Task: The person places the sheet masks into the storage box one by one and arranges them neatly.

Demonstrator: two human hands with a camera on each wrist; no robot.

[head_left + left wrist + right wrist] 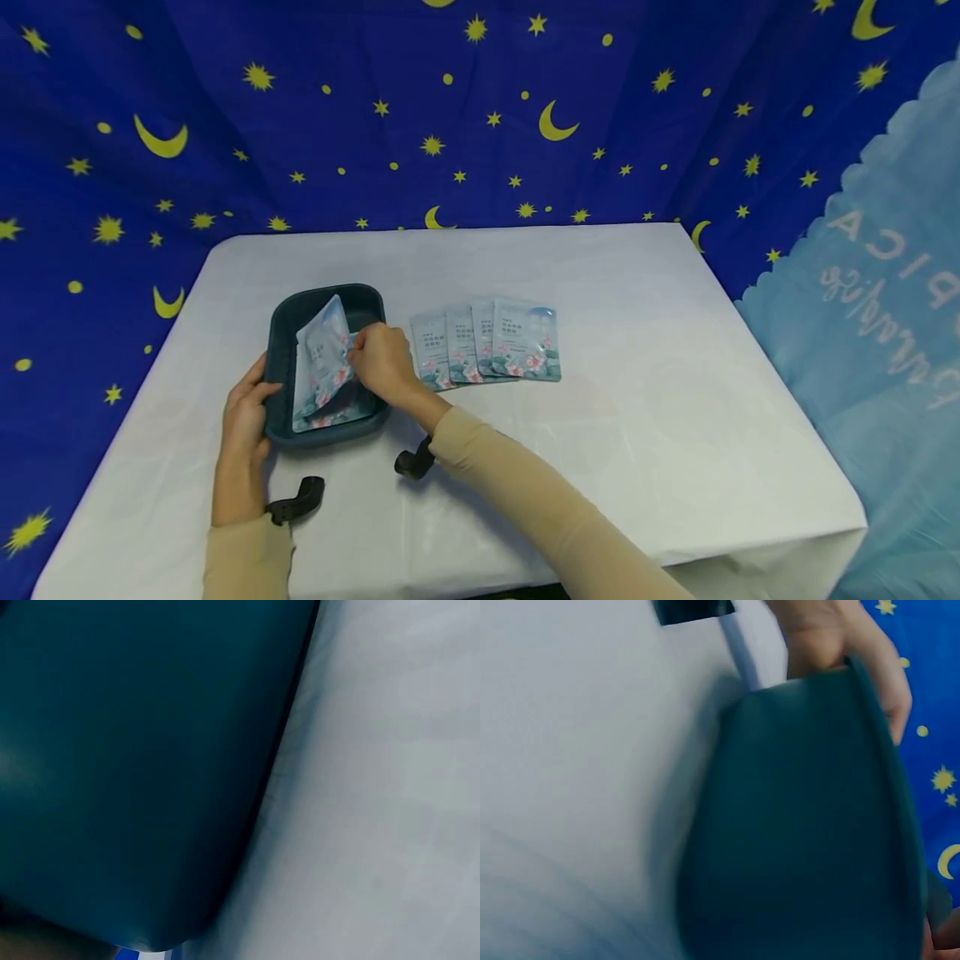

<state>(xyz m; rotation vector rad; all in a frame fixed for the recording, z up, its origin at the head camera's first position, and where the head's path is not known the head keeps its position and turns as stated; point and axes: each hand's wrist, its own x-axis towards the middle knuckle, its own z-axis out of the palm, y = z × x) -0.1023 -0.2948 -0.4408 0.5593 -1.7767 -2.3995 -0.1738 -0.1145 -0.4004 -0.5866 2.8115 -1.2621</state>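
A dark teal plastic basin (pixel 330 437) stands on the left part of the table. My left hand (pixel 243 417) grips its left side, the thumb over the rim. Inside, my right hand (pixel 384 358) pinches the right edge of a light blue flowered sachet (pixel 324 354), which stands tilted up. Beneath it more of these flat sachets (pixel 341 414) lie in the basin. The left wrist view is mostly filled by the basin's outer wall (pixel 142 765). In the right wrist view the basin wall (pixel 802 810) hides most of my right hand, with fingertips at the lower right corner.
Several matching sachets (pixel 528 342) lie overlapped in a row right of the basin, close to my right wrist. A white cloth covers the table (pixel 645 400). Dark camera mounts (pixel 300 500) stick out from both wrists. A blue star-patterned curtain (pixel 360 75) hangs behind.
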